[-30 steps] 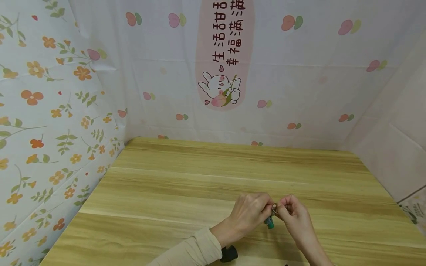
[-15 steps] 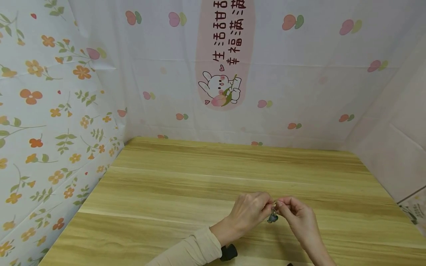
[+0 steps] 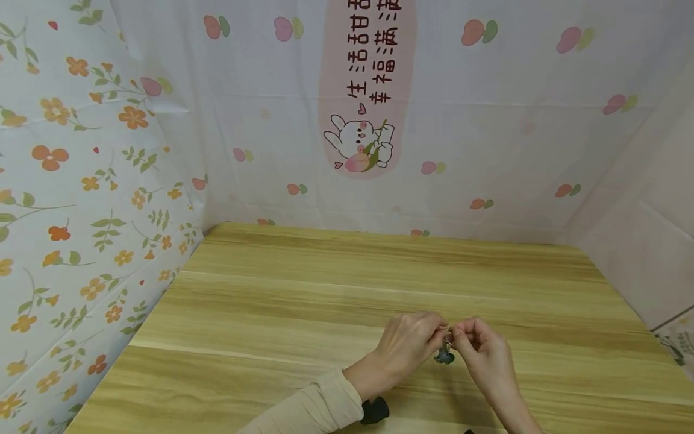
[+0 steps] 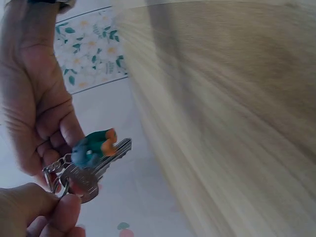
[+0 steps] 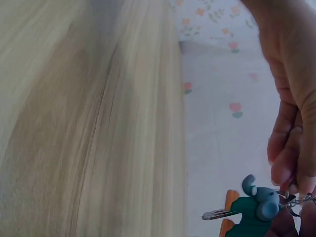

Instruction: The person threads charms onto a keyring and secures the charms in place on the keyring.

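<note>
Over the right half of the table, my left hand (image 3: 406,346) and right hand (image 3: 485,355) meet fingertip to fingertip at a keychain. The left thumb and finger pinch its metal ring (image 4: 63,188), as the left wrist view shows. My right fingers pinch the keychain at its ring and chain end; the exact part is partly hidden. A silver key (image 4: 113,160) hangs on the ring. Beside it dangles a small figure (image 5: 254,212) with a grey-blue head, green body and orange feet. In the head view the figure (image 3: 444,357) hangs just below the fingers.
A black object (image 3: 375,411) lies on the wooden table (image 3: 303,289) beside the left sleeve. Another dark thing (image 3: 469,431) barely shows at the bottom edge. Patterned cloth (image 3: 249,199) walls off the back and sides.
The figure has turned and now hangs straighter below the fingers; its green body showed more before. The ring's loop, plain between the hands a second ago, is now less visible. Both hands stay nearly in place.
</note>
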Demonstrator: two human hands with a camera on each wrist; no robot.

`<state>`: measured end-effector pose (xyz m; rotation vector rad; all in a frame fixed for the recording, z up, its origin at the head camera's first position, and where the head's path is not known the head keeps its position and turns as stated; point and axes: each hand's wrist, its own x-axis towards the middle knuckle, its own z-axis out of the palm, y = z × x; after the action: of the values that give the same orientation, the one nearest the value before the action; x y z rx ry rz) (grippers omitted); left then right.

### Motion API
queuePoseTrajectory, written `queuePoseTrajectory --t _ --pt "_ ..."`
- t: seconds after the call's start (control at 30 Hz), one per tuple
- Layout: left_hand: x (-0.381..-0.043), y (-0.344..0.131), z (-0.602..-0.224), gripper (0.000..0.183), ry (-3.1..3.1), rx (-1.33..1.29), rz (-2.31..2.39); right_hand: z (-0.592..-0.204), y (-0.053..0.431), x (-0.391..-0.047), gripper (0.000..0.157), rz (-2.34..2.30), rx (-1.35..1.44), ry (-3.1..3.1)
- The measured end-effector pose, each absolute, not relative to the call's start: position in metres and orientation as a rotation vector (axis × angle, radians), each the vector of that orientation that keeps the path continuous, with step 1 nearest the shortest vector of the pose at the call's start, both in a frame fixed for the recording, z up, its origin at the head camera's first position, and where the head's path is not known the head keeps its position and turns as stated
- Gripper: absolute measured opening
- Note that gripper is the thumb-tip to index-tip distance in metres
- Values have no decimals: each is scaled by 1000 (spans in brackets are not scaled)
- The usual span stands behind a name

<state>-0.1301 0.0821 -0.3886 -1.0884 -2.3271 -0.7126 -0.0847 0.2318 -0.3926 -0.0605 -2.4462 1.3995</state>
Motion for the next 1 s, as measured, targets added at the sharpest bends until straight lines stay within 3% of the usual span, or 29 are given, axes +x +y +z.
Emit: queuePoseTrajectory --t 1.0 --pt "-131 82 -389 6 -2264 -1142 -747 -393 231 -80 7 1257 26 -2370"
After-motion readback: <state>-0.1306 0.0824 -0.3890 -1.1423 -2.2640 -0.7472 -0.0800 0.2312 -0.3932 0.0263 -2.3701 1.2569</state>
